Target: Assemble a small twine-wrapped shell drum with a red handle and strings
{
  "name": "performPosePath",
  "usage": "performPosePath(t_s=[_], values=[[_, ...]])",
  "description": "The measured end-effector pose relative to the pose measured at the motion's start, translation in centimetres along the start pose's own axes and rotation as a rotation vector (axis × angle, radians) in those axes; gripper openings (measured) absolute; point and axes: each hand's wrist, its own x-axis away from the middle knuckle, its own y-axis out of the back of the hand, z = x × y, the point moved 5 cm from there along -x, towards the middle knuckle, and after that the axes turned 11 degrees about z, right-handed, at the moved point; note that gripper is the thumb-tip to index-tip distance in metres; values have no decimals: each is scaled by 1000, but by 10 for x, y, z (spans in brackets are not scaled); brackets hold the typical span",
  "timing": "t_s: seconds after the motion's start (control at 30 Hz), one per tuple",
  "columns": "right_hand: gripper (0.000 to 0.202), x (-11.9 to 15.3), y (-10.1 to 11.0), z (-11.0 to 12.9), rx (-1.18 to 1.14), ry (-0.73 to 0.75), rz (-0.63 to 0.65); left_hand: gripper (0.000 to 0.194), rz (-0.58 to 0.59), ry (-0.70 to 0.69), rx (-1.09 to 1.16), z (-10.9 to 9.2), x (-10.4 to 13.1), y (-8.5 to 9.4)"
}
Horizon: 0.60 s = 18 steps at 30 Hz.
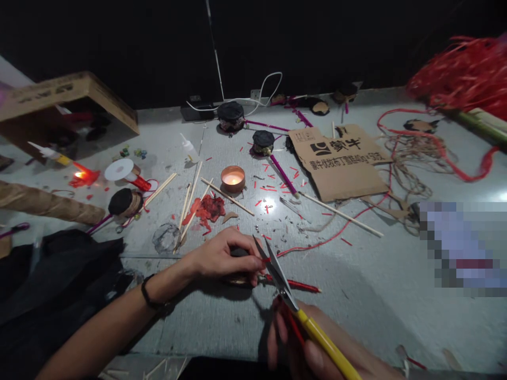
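Nearest, at the bottom edge: right hand point(312, 345) curled shut around yellow-handled scissors point(291, 295), blades parted and pointing up and away toward the left hand. Just beyond: left hand point(224, 257), fingers bent and pinching a small dark disc point(240, 253) against the grey table point(376, 295), thumb tip beside the blade tips. Black band point(149, 295) around the left wrist. Red stick point(295, 285) lying under the blades, running right from the disc.

Farther out, mid-table: scraps of red wax point(208, 207), bare wooden sticks point(227, 196), short red clippings scattered about. Lit tealight point(233, 178) just behind the sticks. To the left, a white spool point(119, 170) and a glowing red light point(81, 175). To the right, a long red cord point(340, 224) trailing across the surface.

Farther still: flat cardboard point(340, 163) printed with a logo and Chinese characters, large ones reading 蒙牛; smaller line beneath too blurred to read surely. Two black-capped pieces on purple sticks point(263, 142) near it. At the back edge, white cable point(265, 87) against the dark wall; red tassels point(463, 71) at far right; an open box point(67, 103) at far left.
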Motion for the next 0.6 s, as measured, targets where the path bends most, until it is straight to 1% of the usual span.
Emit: performPosePath(t_s=[0.13, 0.17, 0.23, 0.33, 0.4, 0.47, 0.6], values=[[60, 1, -2, 7, -3, -3, -13, 48, -11, 10, 15, -1, 0, 1], [59, 2, -1, 6, -3, -3, -35, 49, -13, 12, 22, -1, 0, 2], [61, 1, 1, 5, -10, 21, -60, 55, -10, 9, 40, -1, 0, 3], [66, -5, 3, 6, 1, 104, 18, 61, 15, -1, 49, -2, 1, 3], [66, -8, 3, 7, 16, 145, 65, 57, 34, -18, 31, -3, 1, 3], [65, -8, 3, 6, -6, 132, 25, 50, 41, -45, 1, -4, 0, 3], [56, -3, -4, -3, -169, 50, -51, 38, 28, -94, -53, -5, -2, 2]])
